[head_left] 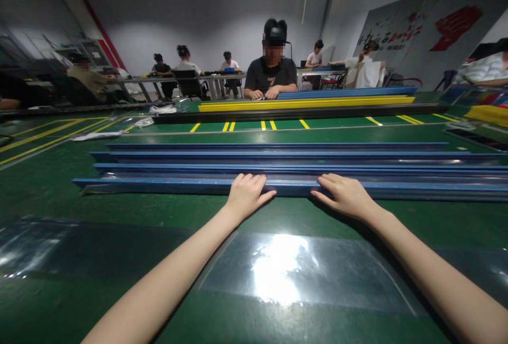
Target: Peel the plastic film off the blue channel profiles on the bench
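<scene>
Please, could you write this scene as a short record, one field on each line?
left hand: touching the nearest blue strip, fingers over its upper edge
right hand: on the same strip, apart from the left hand
grip: how firm, cannot tell
behind: more blue strips, roughly parallel
farther: yellow strip and black strip
surface: green table
nearer the camera: see-through plastic sheet, with glare
opposite: co-worker, seated
</scene>
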The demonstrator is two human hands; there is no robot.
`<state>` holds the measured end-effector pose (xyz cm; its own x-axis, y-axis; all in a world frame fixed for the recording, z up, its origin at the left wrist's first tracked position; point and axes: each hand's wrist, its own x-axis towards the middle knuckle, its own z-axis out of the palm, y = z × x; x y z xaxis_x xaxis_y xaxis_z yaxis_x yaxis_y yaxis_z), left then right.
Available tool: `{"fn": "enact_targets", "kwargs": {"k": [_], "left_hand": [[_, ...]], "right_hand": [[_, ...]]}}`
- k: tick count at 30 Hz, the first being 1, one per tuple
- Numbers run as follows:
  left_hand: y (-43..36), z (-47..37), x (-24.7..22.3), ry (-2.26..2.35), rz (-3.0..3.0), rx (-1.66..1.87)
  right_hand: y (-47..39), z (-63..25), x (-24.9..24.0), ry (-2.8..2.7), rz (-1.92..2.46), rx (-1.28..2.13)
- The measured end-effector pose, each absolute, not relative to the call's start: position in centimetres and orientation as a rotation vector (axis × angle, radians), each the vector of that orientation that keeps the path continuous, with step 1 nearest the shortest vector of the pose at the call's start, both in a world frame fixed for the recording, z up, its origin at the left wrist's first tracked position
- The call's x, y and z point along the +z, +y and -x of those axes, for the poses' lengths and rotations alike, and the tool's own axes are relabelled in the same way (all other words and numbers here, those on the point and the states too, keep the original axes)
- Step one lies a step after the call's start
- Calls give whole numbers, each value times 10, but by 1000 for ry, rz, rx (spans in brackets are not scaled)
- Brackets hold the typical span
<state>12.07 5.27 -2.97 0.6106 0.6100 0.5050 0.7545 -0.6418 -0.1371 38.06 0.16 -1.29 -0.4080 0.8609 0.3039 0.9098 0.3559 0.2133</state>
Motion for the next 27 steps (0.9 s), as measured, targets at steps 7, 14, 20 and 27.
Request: {"fn": "enact_targets", "kwargs": {"k": [7,14,20,27], "left_hand": [[52,-121,-28,-1115,2515,-594],[52,-121,-30,-1093,2490,-598],[52,-122,-29,-1076,2446,-576],[52,-121,-29,-1064,2450,-583]], "right_hand": [[1,-380,-13,-2466,1626,-519],[2,-381,-14,-2457,1619,-514],[2,-381,-13,-2470,1620,-525],[2,-380,-13,-2475,1636,-520]]}}
